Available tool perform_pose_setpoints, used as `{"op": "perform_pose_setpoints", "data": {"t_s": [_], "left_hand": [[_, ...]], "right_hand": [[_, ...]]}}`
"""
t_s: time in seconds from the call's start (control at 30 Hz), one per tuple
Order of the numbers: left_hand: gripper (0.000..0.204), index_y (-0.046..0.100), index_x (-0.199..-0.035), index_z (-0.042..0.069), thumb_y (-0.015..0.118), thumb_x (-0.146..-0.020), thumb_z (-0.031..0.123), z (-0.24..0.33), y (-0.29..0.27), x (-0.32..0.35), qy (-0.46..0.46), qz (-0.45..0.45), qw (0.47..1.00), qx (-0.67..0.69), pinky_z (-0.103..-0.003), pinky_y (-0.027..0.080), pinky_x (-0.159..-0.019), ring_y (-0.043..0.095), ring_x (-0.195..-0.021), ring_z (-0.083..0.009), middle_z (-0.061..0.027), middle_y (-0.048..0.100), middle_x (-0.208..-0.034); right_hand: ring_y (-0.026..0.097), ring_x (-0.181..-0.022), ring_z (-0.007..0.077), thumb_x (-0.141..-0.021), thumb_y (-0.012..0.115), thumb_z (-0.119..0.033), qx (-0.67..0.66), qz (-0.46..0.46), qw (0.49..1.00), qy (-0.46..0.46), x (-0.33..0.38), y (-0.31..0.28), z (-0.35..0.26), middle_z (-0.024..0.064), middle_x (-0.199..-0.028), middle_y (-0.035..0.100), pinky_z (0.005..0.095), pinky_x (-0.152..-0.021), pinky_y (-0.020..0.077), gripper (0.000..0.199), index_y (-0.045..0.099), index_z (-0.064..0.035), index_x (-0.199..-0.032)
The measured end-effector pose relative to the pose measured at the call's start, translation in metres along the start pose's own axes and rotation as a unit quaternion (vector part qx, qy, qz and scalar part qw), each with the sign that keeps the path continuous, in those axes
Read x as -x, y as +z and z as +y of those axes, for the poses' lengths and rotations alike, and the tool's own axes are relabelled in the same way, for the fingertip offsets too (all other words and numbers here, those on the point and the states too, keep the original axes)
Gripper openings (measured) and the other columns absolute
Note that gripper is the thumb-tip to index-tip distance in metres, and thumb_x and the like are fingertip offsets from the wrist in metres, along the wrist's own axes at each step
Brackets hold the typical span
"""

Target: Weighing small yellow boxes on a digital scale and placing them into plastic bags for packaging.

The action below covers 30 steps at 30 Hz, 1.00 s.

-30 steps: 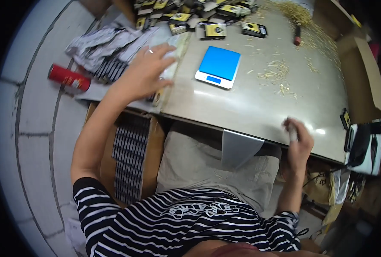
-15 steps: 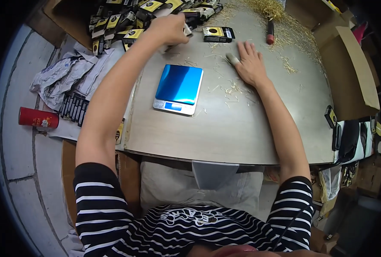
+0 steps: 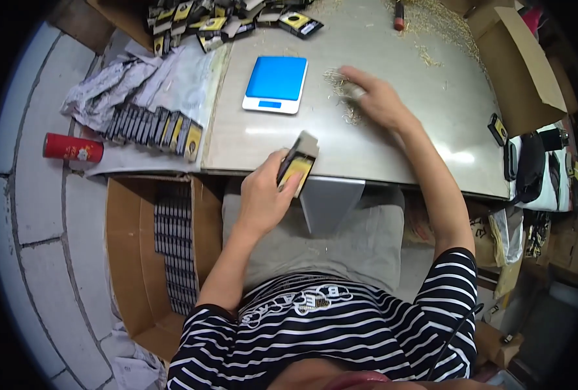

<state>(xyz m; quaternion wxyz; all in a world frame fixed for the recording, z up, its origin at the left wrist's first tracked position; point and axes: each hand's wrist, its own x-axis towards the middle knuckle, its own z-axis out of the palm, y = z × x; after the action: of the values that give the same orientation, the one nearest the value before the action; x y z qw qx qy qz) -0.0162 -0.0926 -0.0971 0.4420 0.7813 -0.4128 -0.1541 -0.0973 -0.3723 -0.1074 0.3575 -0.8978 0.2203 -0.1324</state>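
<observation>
Yellow-and-black packet, just left of frame centre at the table's near edge, is clamped in the left hand, fingers wrapped round it; its lower end is hidden by the thumb. Above right of centre, the right hand is pressed flat on loose straw-like strands; whether anything is pinched underneath cannot be told. A blue scale sits beside it, upper middle.

Grey worktop, glare at its right. Pale tiled floor at left. Open cardboard box below the edge.
</observation>
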Motion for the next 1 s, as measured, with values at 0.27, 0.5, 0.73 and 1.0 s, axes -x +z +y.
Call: {"op": "perform_pose_setpoints", "data": {"t_s": [0.27, 0.5, 0.73, 1.0], "left_hand": [[0.040, 0.054, -0.118, -0.002, 0.062, -0.079, -0.005, -0.129, 0.028, 0.120, -0.264, -0.192, 0.897, 0.299, -0.028, 0.049, -0.081, 0.060, -0.096, -0.0143, -0.0085, 0.063, -0.105], [0.025, 0.067, -0.098, -0.003, 0.071, -0.075, 0.007, -0.122, 0.109, 0.117, -0.266, -0.319, 0.859, 0.299, -0.030, 0.050, -0.067, 0.061, -0.073, -0.0150, -0.0075, 0.069, -0.087], [0.040, 0.057, -0.121, 0.003, 0.068, -0.083, 0.009, -0.117, 0.080, 0.119, -0.361, -0.314, 0.713, 0.512, -0.031, 0.055, -0.080, 0.063, -0.097, -0.0165, -0.0068, 0.064, -0.112], [0.066, 0.043, -0.134, 0.000, 0.067, -0.073, -0.010, -0.119, 0.079, 0.124, -0.300, -0.352, 0.684, 0.564, -0.030, 0.049, -0.094, 0.059, -0.109, -0.0178, -0.0093, 0.058, -0.122]], "right_hand": [[0.042, -0.131, 0.0263, -0.096, 0.047, -0.028, -0.007, 0.131, 0.991, 0.027, 0.028, 0.019, 0.001, 0.0142, -0.140, 0.046, 0.0339, -0.110, 0.0302, 0.046, 0.045, -0.0075, -0.137], [0.037, -0.132, 0.0333, -0.080, 0.050, -0.007, 0.242, 0.101, 0.959, -0.106, 0.066, 0.089, -0.032, 0.0158, -0.142, 0.042, 0.0407, -0.110, 0.0307, 0.054, 0.048, -0.0074, -0.133], [0.038, -0.132, 0.0325, -0.078, 0.052, -0.005, 0.241, 0.101, 0.964, -0.053, 0.140, 0.089, -0.096, 0.0133, -0.140, 0.045, 0.0406, -0.109, 0.0323, 0.055, 0.049, -0.0104, -0.133], [0.046, -0.125, 0.0331, -0.069, 0.046, 0.013, 0.143, 0.039, 0.986, -0.073, 0.225, 0.080, -0.101, 0.0145, -0.128, 0.055, 0.0414, -0.104, 0.0372, 0.057, 0.060, -0.0077, -0.121]]}}
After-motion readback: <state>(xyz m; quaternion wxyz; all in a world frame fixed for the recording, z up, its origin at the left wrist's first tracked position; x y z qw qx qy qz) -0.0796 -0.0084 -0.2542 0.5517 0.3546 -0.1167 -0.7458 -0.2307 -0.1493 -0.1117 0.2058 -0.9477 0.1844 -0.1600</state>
